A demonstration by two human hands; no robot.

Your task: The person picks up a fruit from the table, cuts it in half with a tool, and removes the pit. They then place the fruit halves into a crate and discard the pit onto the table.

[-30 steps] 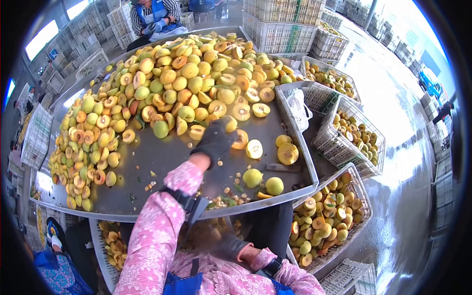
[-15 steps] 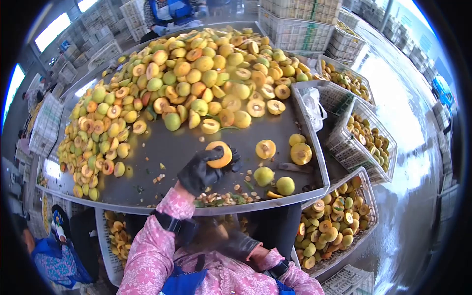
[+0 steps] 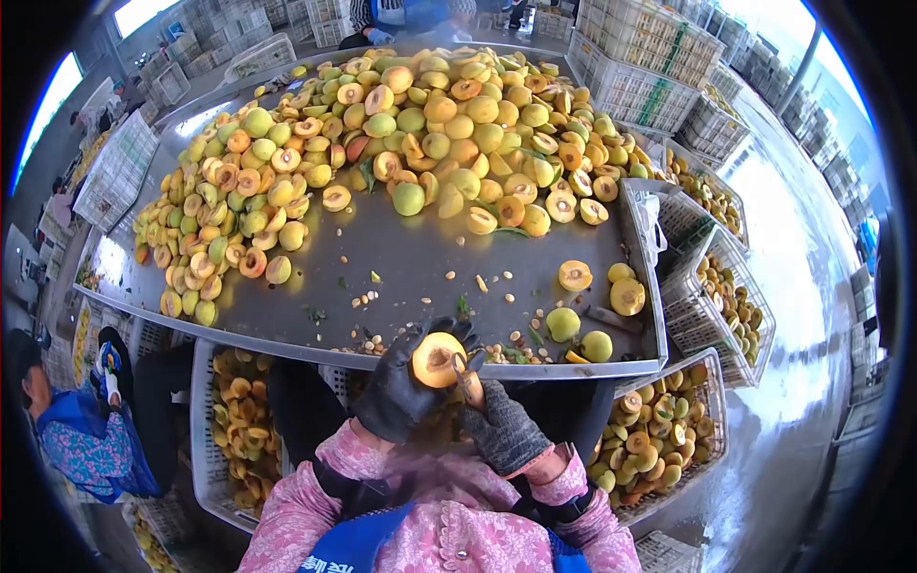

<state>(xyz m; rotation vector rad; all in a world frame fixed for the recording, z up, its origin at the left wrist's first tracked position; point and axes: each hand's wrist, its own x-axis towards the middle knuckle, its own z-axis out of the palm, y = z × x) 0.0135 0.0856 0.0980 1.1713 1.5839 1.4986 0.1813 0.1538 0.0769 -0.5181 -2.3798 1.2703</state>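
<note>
My left hand (image 3: 394, 387), in a black glove, is closed around a halved yellow peach (image 3: 437, 360) just over the table's near edge. The cut face is turned up, with a brownish hollow in its middle. In my right hand (image 3: 506, 430), in a dark grey glove, is a short tool with a wooden-looking handle (image 3: 470, 384). Its upper end meets the right side of the peach's cut face; the tip itself is hard to make out. Beyond both hands, loose pits (image 3: 373, 342) and leaf bits lie along the metal table (image 3: 401, 277).
A large heap of halved peaches (image 3: 458, 124) covers the table's far side. Several peaches (image 3: 564, 325) sit at the near right corner beside a flat dark tool (image 3: 613, 318). Crates of peach halves (image 3: 716, 401) stand below and right. Another person (image 3: 91, 430) sits at left.
My left hand has drawn the peach half back from over the table towards my body. My right hand has risen from my lap, bringing the tool to the fruit. The camera view has shifted.
</note>
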